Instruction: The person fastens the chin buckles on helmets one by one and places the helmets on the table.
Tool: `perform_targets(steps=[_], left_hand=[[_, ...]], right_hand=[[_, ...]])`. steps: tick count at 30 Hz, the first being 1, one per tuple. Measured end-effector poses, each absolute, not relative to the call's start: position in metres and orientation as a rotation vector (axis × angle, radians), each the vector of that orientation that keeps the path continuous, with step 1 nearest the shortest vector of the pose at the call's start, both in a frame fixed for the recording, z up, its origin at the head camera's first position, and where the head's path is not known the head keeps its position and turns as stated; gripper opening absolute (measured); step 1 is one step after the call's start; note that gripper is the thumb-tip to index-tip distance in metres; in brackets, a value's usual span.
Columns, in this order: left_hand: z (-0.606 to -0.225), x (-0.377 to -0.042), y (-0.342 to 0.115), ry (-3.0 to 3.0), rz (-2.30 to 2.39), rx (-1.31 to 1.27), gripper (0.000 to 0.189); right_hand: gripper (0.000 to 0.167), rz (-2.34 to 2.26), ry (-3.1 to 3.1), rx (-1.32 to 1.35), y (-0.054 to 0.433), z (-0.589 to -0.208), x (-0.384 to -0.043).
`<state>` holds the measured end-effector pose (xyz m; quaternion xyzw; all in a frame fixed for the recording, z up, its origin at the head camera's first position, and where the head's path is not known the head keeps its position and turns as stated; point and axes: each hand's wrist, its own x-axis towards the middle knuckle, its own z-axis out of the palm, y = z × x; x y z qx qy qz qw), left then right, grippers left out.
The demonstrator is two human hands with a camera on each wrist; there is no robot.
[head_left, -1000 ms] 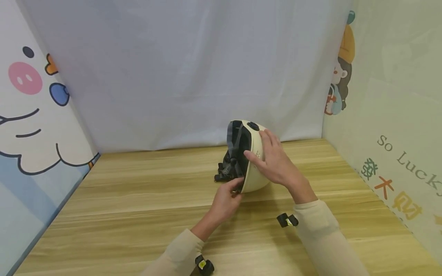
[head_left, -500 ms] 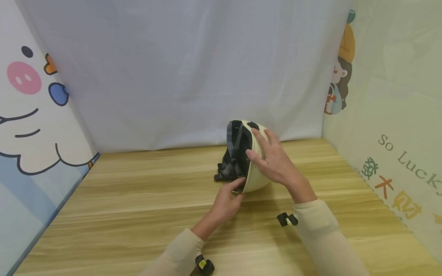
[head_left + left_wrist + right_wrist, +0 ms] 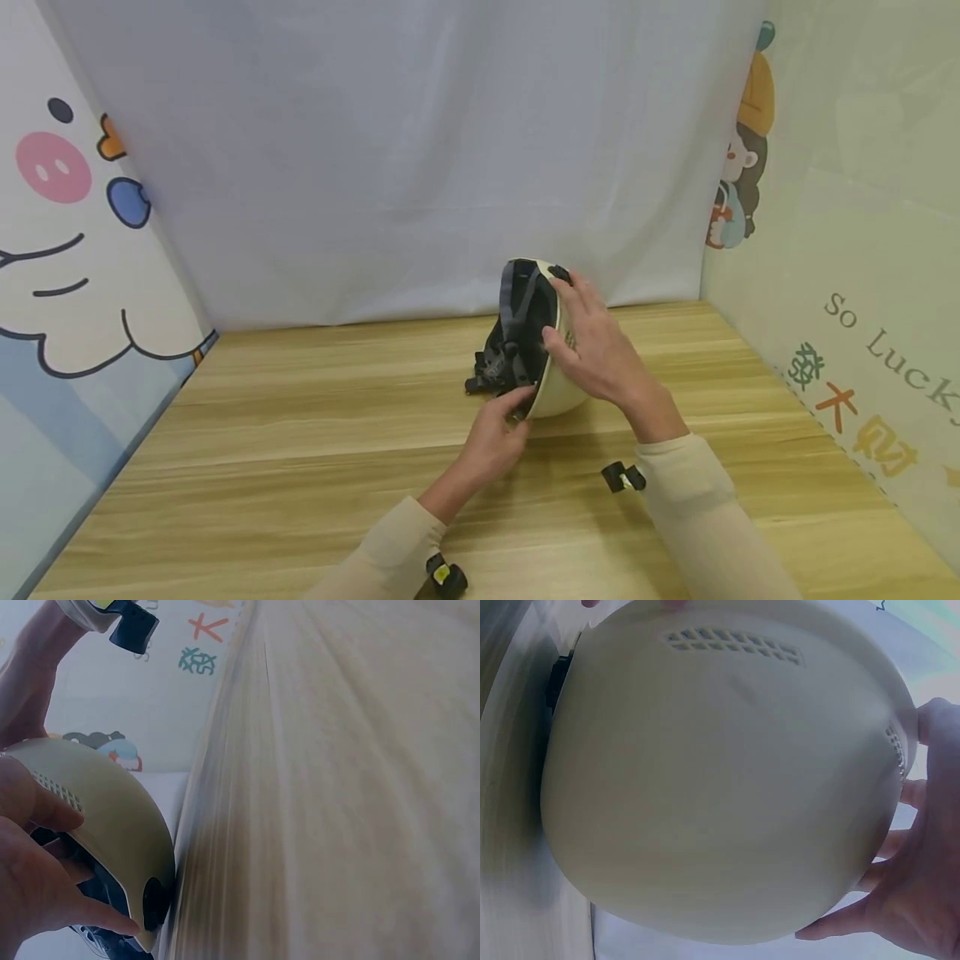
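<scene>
A cream helmet stands tipped on edge on the table, its dark hollow side facing left in the head view. Grey-black straps cross the opening, and a black strap end trails on the wood. My left hand grips the lower near rim, fingers lying along the edge. Spread over the upper right of the shell, my right hand holds it with curved fingers, the thumb close to the rim. In the right wrist view the shell's vent grille shows, and fingertips press its right side.
The wood-grain table stretches around the helmet. A white cloth backdrop rises behind it. Printed panels stand on both sides, the right panel bearing lettering. Each cuff wears a small black wrist camera.
The helmet has turned slightly, its upper rim shifting right and its hollow side coming more toward me. My right fingers have shifted on the shell; the left hand stays at the lower rim.
</scene>
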<state>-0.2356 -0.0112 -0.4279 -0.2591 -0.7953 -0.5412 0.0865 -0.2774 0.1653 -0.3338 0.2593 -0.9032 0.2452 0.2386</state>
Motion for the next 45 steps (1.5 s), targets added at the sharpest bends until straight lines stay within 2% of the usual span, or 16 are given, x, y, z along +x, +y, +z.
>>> perform_targets(steps=[8, 20, 31, 45], left_hand=[[-0.428, -0.237, -0.015, -2.338, -1.677, -0.741, 0.046], [-0.418, -0.237, -0.021, -2.448, -1.756, -0.449, 0.042], [-0.417, -0.237, -0.022, -2.449, -1.782, -0.293, 0.041], [-0.423, -0.239, -0.017, -2.394, -1.667, -0.282, 0.025]], right_hand=[[0.057, 0.681, -2.537, 0.677, 0.165, -0.331, -0.274], [0.06, 0.695, -2.557, 0.654, 0.166, -0.329, -0.275], [0.062, 0.697, -2.589, 0.639, 0.164, -0.33, -0.274], [0.067, 0.672, -2.649, 0.51, 0.165, -0.325, -0.269]])
